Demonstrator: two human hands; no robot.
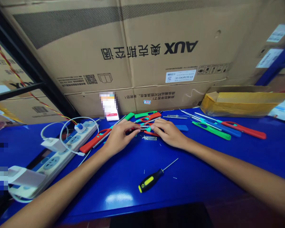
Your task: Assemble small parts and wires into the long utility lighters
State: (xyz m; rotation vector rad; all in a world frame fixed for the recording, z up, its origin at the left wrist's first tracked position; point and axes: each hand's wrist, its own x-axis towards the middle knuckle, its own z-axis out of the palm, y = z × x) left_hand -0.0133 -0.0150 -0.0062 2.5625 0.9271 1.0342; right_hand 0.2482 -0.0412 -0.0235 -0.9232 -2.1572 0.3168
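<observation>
Head view, left hand [122,134], right hand [168,132], lighter parts [146,127] between

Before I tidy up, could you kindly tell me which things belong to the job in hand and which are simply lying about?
Likely part of the job:
- utility lighters
- black-and-yellow screwdriver
- small clear part

Probably just lying about:
- smartphone
- power strip
- yellow-taped carton
</observation>
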